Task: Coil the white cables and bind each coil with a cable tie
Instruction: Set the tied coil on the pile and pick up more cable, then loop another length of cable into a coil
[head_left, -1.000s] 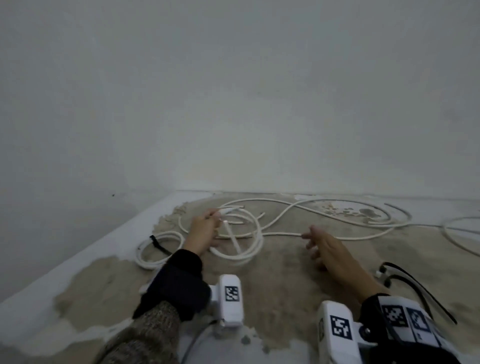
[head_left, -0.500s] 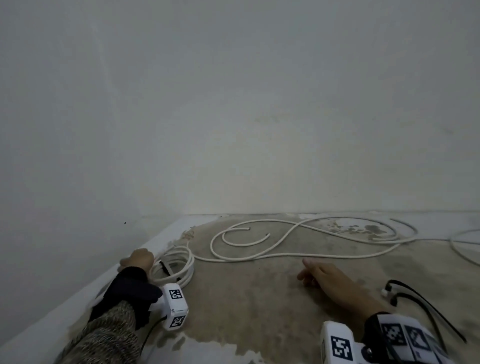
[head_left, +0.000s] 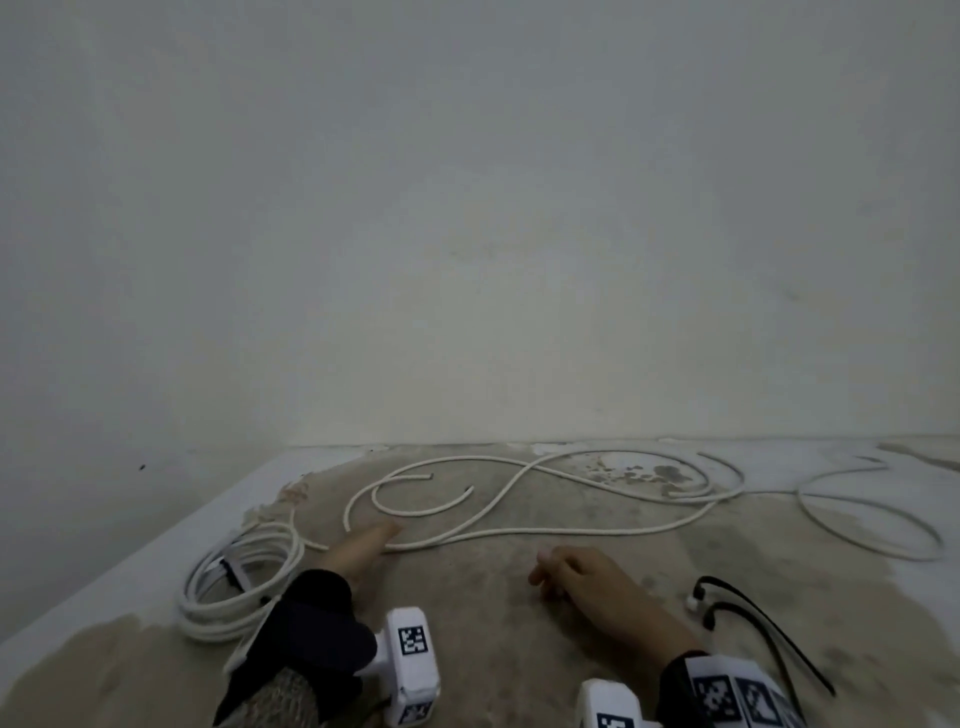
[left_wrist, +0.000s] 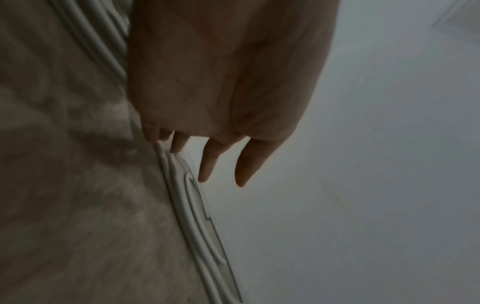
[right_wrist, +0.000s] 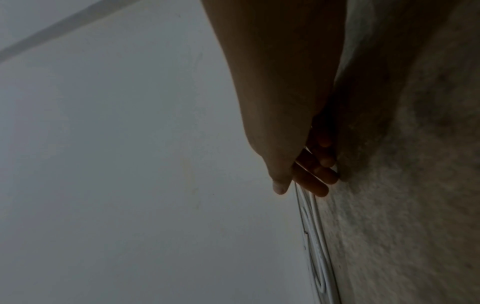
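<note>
Bound white cable coils (head_left: 244, 587) lie at the left by the wall, with a black tie (head_left: 228, 564) across them. A long loose white cable (head_left: 519, 531) loops over the stained floor ahead. My left hand (head_left: 376, 538) stretches to its near strand with straight fingers (left_wrist: 206, 164) and holds nothing; the strand (left_wrist: 182, 197) runs just under them. My right hand (head_left: 558, 571) rests on the floor with its fingers (right_wrist: 311, 181) loosely curled and empty. Loose black cable ties (head_left: 748, 618) lie right of that hand.
Another white cable (head_left: 857, 525) curves across the floor at the far right. Bare walls (head_left: 467, 260) close the space ahead and on the left, meeting in a corner. A pale floor strip (head_left: 156, 551) runs along the left wall.
My left hand carried the coil leftward, set it by the other coil at the wall, and has now moved right to the loose cable. The right hand barely moved.
</note>
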